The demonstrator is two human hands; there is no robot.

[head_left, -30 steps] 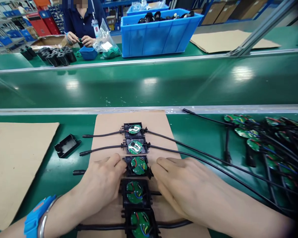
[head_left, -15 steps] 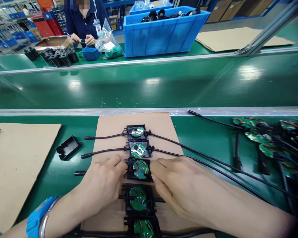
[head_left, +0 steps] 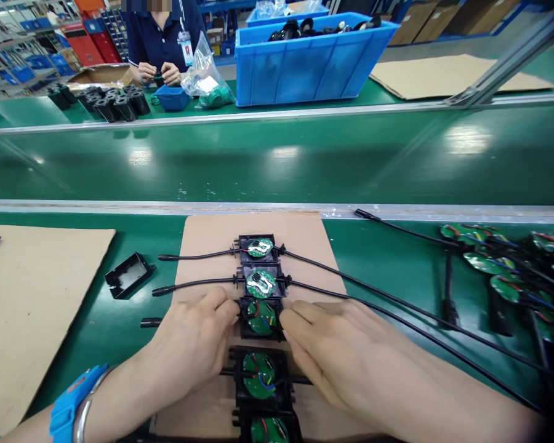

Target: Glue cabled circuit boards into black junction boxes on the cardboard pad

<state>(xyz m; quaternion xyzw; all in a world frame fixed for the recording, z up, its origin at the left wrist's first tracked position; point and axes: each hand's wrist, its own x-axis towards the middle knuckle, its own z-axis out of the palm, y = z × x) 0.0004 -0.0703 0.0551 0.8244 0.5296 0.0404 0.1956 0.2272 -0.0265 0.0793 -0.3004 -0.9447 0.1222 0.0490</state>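
A small black plastic case (head_left: pixel 261 336) with a round green circuit board (head_left: pixel 261 317) in it lies on the cardboard between my hands. At its left edge my left hand (head_left: pixel 196 335) is closed in a pinch where the cable enters; the black cable end (head_left: pixel 151 322) sticks out beyond that hand. My right hand (head_left: pixel 337 344) pinches at the opposite edge, its fingers hiding the cable there. Two similar cases, one with a white-marked board (head_left: pixel 260 283), sit farther away with cables out both sides. Nearer me are another filled case (head_left: pixel 260 376) and one partly cut off (head_left: pixel 268 429).
A loose black case (head_left: pixel 128 276) lies left, beside a cardboard sheet (head_left: pixel 41 307). Several boards with cables (head_left: pixel 503 264) are piled at right. Beyond the metal rail (head_left: pixel 120 207), a person (head_left: pixel 164 37) works near a large blue bin (head_left: pixel 309 67).
Both hands stay at the same case, with only slight finger shifts. The whole view has moved slightly; nothing is visibly let go.
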